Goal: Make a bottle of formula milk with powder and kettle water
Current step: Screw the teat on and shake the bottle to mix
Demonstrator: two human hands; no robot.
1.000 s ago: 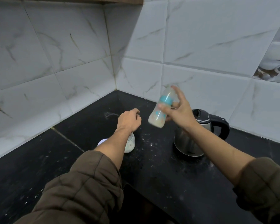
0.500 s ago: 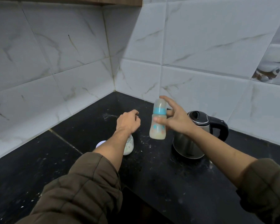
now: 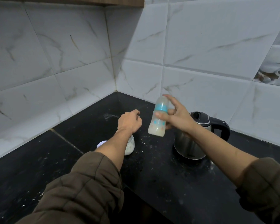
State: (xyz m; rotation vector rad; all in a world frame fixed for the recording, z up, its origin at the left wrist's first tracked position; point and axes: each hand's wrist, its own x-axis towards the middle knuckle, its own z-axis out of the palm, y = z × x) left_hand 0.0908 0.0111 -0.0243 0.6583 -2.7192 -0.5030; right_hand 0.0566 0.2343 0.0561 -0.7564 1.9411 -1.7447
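Observation:
My right hand holds a baby bottle in the air above the counter, thumb on its side and index finger over the capped top. The bottle has a blue collar and pale milk in its lower part, and it leans slightly to the right. My left hand hovers with curled fingers and nothing visible in it, above a clear jar of white powder that my forearm partly hides. A white lid lies beside the jar. A steel kettle with a black handle stands to the right.
The black stone counter is dusted with spilled powder around the jar. Marble-look tiled walls meet in a corner behind. A wooden cabinet edge runs along the top. A seam crosses the counter at left.
The bottle swung from tilted to upright and back to a slight tilt while staying in my right hand. My left hand stayed over the jar.

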